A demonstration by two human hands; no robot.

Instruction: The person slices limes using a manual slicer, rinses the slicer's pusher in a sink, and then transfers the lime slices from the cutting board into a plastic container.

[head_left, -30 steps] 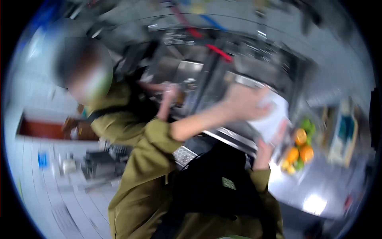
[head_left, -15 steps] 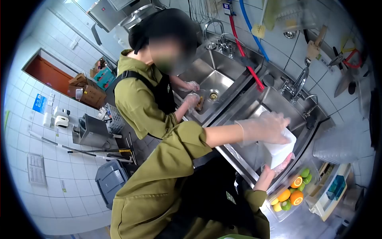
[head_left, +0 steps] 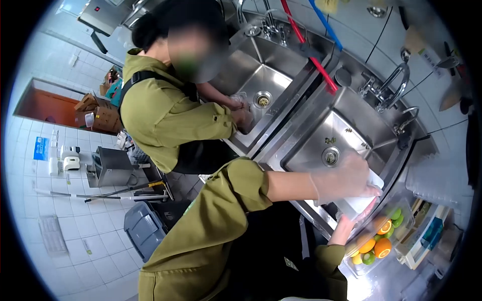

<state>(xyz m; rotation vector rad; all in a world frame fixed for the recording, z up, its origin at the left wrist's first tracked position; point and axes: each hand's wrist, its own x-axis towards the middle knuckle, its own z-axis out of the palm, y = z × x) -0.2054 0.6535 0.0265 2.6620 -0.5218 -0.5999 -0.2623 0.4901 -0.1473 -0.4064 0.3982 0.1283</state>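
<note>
A white box-like container [head_left: 357, 204] is held at the near right corner of the right-hand sink [head_left: 314, 145]. My left hand [head_left: 346, 176], in a clear plastic glove and blurred by motion, lies over its upper side with the fingers bent round it. From below, my right hand [head_left: 357, 214], also gloved, grips its lower edge. The container is tilted, and my left hand and forearm hide part of it. Small green scraps [head_left: 330, 141] lie around the drain [head_left: 330, 156] in the sink.
A co-worker [head_left: 165, 110] stands at the left-hand sink [head_left: 271, 75], both hands low in its basin. Right of my hands are a clear tray [head_left: 357, 271] of oranges [head_left: 382, 248] and limes, and stacked clear containers [head_left: 433, 178]. A faucet [head_left: 399, 85] rises behind the right-hand sink.
The view has shifted, and more of the right-hand sink's basin shows. My hands and the white container are a little lower and farther right. The co-worker's hands have come together.
</note>
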